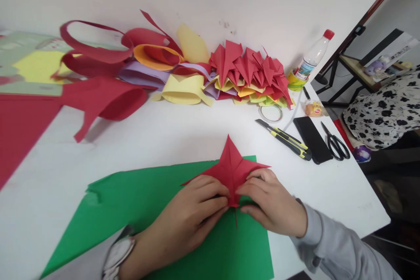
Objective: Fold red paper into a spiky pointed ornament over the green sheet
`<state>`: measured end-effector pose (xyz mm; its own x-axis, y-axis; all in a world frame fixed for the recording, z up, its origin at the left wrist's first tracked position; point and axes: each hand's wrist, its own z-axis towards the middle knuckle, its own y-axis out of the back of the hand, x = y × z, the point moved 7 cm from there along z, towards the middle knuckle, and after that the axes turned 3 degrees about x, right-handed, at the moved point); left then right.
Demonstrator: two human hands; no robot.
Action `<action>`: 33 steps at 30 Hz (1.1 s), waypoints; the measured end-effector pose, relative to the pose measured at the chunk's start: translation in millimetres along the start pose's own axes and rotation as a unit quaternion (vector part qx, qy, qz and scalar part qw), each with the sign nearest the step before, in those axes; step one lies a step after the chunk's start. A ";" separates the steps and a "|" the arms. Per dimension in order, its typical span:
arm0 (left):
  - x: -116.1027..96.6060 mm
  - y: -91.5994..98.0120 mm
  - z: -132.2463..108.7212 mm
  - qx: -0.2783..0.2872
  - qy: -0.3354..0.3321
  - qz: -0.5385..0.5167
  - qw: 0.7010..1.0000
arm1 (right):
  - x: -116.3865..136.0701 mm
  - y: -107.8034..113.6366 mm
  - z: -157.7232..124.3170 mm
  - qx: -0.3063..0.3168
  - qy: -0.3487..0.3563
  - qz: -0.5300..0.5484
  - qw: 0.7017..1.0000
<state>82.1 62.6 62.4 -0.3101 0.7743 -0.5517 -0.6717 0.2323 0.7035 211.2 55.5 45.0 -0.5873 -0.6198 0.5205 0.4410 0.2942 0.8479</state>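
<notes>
A folded red paper star (231, 164) with pointed arms and creases lies over a green sheet of paper (131, 201). From the left, my left hand (193, 210) grips its lower part, fingertips pinched at the paper's edge. My right hand (271, 203) holds the opposite side, thumb and fingers bent against the paper near the lower point. The fingers hide part of the star's lower arms. A thin red tip sticks out below, between the two hands.
Curled red paper shapes (108, 100), a cream paper tube (183, 89) and folded red paper stars (249, 68) line the wall. To the right are a bottle (308, 63), a tape roll (270, 113), a utility knife (285, 140), a black phone (313, 140) and scissors (336, 144).
</notes>
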 end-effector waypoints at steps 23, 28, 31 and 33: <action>-18.5 -11.9 -11.3 0.071 -0.076 0.099 0.990 | -0.5 -5.2 3.0 -0.025 -0.031 0.019 0.999; -14.1 9.3 -18.1 0.009 -0.109 0.127 0.986 | 8.7 -4.1 -1.0 -0.022 0.026 -0.043 0.998; 0.4 17.3 -16.4 0.020 -0.105 0.194 0.975 | 13.7 -4.2 -2.1 -0.028 0.046 -0.074 0.996; 6.5 16.9 -15.2 0.037 -0.110 0.206 0.972 | 16.9 -4.7 -2.3 -0.040 0.054 -0.089 0.994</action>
<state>58.5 62.5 63.9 -0.3860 0.9156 -0.1123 -0.4674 -0.0892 0.8795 200.8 42.0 49.6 -0.5866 -0.7322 0.3460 0.3922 0.1169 0.9124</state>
